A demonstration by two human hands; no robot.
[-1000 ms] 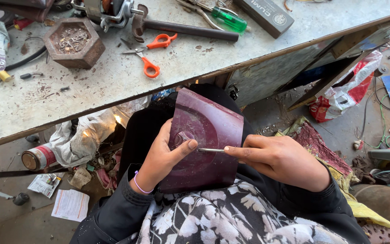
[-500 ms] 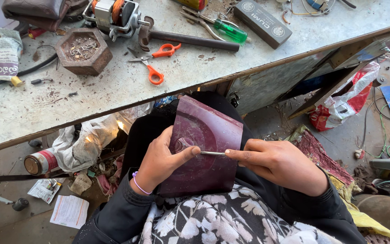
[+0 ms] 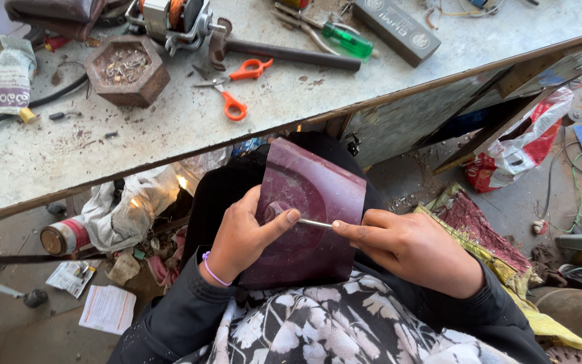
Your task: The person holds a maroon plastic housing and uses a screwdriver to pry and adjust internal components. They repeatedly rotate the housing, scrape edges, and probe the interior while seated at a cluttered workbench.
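Observation:
A dark maroon square slab (image 3: 314, 192) with round grooves cut in its face rests on my lap, tilted up toward me. My left hand (image 3: 244, 236) grips its left edge, thumb pressed on the face beside a small raised disc. My right hand (image 3: 409, 246) pinches a thin metal tool (image 3: 315, 223) whose tip touches the slab right at my left thumb.
A grey workbench (image 3: 55, 162) stretches across the top with orange-handled scissors (image 3: 234, 87), a hexagonal wooden block (image 3: 126, 71), a hammer (image 3: 284, 50), a green screwdriver (image 3: 346, 40) and a dark box (image 3: 395, 30). Crumpled rags, papers and a red plastic bag (image 3: 520, 145) lie on the floor.
The hands and tool tip keep their place on the slab; only the view has shifted slightly, showing the bench a bit lower in frame.

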